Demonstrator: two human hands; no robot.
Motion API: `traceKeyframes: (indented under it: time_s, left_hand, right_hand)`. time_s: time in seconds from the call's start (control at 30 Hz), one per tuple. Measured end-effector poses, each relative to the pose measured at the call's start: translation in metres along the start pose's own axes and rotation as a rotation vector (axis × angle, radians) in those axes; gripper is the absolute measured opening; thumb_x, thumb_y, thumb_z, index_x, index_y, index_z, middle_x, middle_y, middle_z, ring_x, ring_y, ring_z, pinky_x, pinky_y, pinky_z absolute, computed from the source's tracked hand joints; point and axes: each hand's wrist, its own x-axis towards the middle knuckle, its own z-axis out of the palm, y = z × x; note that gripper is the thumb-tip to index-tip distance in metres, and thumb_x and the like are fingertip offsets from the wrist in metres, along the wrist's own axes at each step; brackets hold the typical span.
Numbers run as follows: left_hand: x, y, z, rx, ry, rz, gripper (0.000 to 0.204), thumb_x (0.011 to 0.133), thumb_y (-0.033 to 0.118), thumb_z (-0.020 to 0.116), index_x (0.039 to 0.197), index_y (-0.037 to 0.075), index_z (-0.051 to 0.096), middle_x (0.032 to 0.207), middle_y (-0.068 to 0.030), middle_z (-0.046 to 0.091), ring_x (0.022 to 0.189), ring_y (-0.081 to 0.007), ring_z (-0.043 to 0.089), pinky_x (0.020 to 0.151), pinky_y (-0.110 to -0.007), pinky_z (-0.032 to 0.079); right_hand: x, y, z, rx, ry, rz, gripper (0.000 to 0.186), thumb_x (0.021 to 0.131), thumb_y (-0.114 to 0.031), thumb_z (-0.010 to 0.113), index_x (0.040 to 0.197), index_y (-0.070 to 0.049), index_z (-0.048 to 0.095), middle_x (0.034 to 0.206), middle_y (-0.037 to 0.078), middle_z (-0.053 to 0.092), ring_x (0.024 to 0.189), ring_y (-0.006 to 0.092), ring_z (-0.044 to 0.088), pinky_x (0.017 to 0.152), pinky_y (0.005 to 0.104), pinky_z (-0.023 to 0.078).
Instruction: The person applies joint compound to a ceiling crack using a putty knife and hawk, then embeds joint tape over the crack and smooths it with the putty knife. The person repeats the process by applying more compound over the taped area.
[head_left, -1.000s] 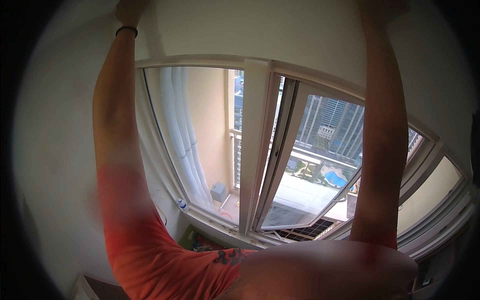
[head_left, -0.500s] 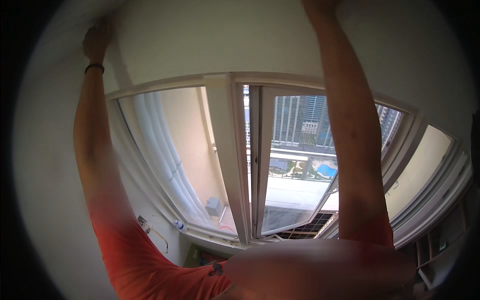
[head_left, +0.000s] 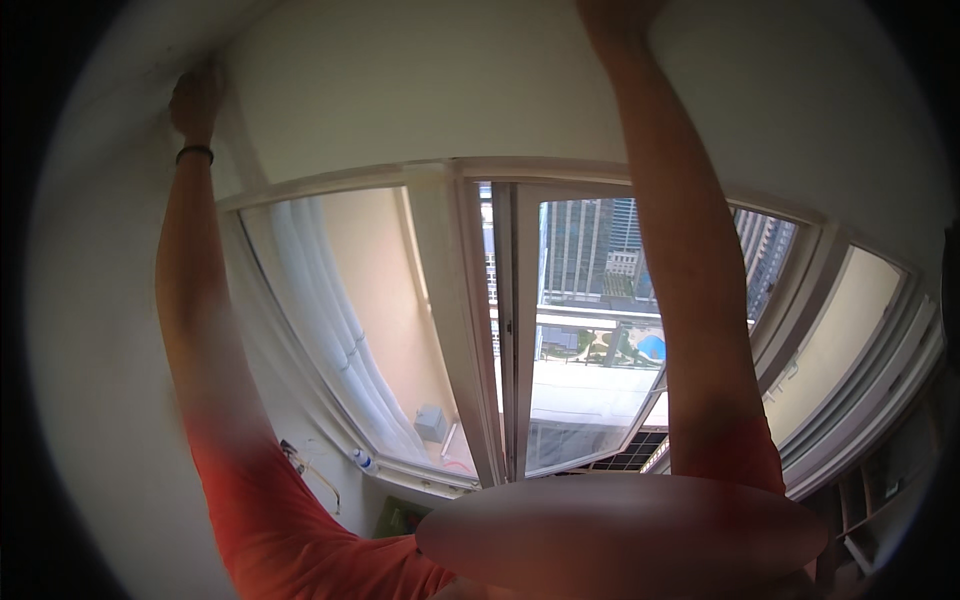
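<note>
Both my arms, in short orange sleeves, reach up high. My left hand, with a dark band at the wrist, is raised to the corner where the pale wall meets the ceiling. Its fingers look curled closed; whatever they hold, if anything, does not show. Up at the top edge of the picture is my right hand, against the wall above the window. Only its back part and wrist appear, and the fingers are cut off.
Below the wall stands a white-framed window with one tilted pane; high buildings show beyond. Behind the left glass hangs a light curtain. A small bottle sits by the sill, near loose wires. Shelves stand at lower right.
The view has shifted a little, so the window top sits lower and slightly left. My left hand appears slightly lower, my right arm farther left.
</note>
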Motion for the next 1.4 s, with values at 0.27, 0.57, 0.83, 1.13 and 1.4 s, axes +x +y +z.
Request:
traceKeyframes:
  time_s: [0.27,0.57,0.83,1.13,1.4]
  left_hand:
    - [-0.107,-0.018,-0.098,-0.44,0.272,-0.201,0.068,0.101,0.046,0.057,0.128,-0.016,0.058,0.119,-0.0388,0.064,0.117,-0.0516,0.06,0.101,-0.048,0.05]
    - [-0.267,-0.03,-0.267,-1.001,-0.032,-0.317,0.033,0.104,0.026,0.062,0.124,0.0,0.067,0.107,-0.0065,0.073,0.094,-0.0175,0.068,0.087,-0.032,0.054]
    - [-0.402,0.0,-0.441,-1.089,-0.418,-0.515,0.034,0.096,-0.006,0.061,0.128,0.003,0.066,0.129,-0.0096,0.062,0.118,-0.0189,0.06,0.102,-0.033,0.053]
    - [-0.51,0.067,-0.57,-0.584,-0.565,-0.681,0.04,0.087,0.004,0.077,0.126,0.01,0.07,0.14,-0.012,0.052,0.137,-0.0288,0.047,0.112,-0.042,0.042]
    - [-0.512,0.146,-0.662,-0.265,-0.314,-1.089,0.025,0.095,0.009,0.071,0.117,-0.003,0.068,0.129,-0.0113,0.061,0.12,-0.0186,0.059,0.102,-0.032,0.047]
  right_hand:
    - [-0.103,-0.038,-0.082,0.214,-0.102,0.101,0.019,0.079,-0.004,0.088,0.083,-0.006,0.07,0.089,0.007,0.077,0.072,0.005,0.067,0.064,0.0211,0.053]
    - [-0.412,-0.133,-0.376,0.467,-0.806,0.763,0.032,0.089,-0.012,0.076,0.107,-0.006,0.051,0.123,0.021,0.062,0.089,0.023,0.059,0.074,0.0322,0.048]
    - [-0.443,-0.223,-0.275,0.891,-1.159,1.206,0.023,0.1,-0.01,0.064,0.119,0.002,0.064,0.108,0.01,0.069,0.095,0.0174,0.065,0.089,0.0324,0.052]
    - [-0.393,-0.351,-0.244,1.915,-1.15,1.397,0.048,0.078,-0.003,0.08,0.123,-0.001,0.065,0.124,0.015,0.068,0.115,0.0283,0.062,0.102,0.0405,0.047]
    - [-0.38,-0.37,-0.291,2.125,-1.239,1.459,0.036,0.081,-0.005,0.079,0.115,0.002,0.068,0.116,0.014,0.071,0.114,0.0294,0.064,0.1,0.0399,0.048]
